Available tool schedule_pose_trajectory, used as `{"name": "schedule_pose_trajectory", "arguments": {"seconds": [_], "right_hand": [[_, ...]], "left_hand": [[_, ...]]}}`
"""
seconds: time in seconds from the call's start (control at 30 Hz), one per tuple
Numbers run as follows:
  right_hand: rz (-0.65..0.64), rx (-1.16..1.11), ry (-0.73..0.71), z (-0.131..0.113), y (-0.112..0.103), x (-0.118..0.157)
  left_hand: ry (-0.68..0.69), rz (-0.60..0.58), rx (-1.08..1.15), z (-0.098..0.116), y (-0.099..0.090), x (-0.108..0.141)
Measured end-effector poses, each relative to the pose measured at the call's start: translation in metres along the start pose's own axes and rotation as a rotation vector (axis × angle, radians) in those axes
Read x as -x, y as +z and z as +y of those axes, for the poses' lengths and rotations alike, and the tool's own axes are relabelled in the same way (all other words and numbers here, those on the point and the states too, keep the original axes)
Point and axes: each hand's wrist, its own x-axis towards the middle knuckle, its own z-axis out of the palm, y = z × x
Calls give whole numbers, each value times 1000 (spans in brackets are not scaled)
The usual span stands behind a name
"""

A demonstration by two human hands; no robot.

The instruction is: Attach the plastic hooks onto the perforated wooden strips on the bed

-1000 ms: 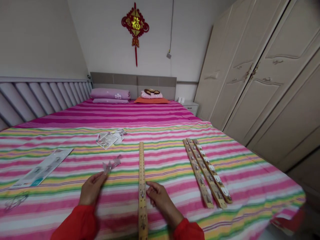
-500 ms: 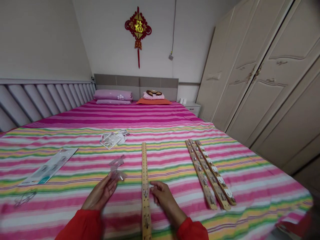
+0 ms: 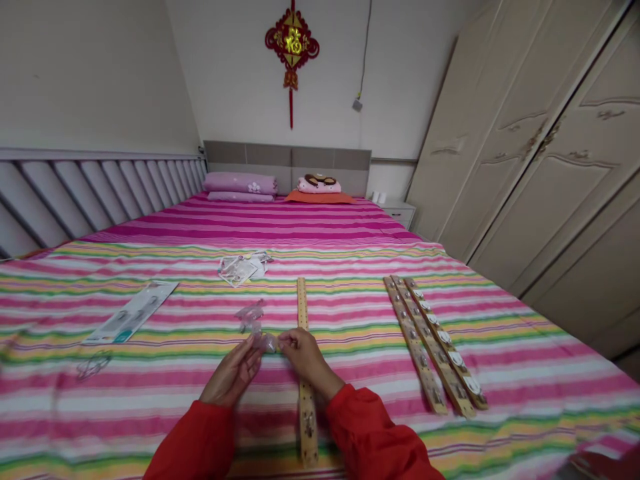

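Observation:
In my left hand (image 3: 233,370) is a small clear plastic bag (image 3: 267,343), pinched between thumb and fingers, with shiny bits inside too small to name. The fingers of my right hand (image 3: 306,357) are pinched together at the bag's right edge. Below my right forearm lies a narrow wooden strip (image 3: 309,433) with rows of holes and small metal pieces near its close end. My right hand and wrist cover its middle. Just beyond the bag, a crumpled clear plastic piece (image 3: 250,312) rests on the sheet.
To the right lie three wooden strips (image 3: 417,347) with metal pieces, one also bearing white discs. A long clear packet (image 3: 133,313) and a thin wire loop (image 3: 95,363) are at left. Plastic wrappers (image 3: 243,268) lie farther back on the striped bed.
My right hand has moved from beside the wooden strip up and left to the plastic bag, crossing over the strip. The view has shifted slightly left.

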Motion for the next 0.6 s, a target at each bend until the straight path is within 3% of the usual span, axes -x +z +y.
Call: {"name": "schedule_pose_trajectory", "arguments": {"seconds": [0.33,0.6], "right_hand": [[10,82,3,-2,-5,6],[48,-233,178,4,-16,17]], "left_hand": [[115,44,-38,0,-3,-12],[337,70,-472,0,-14,-27]]}}
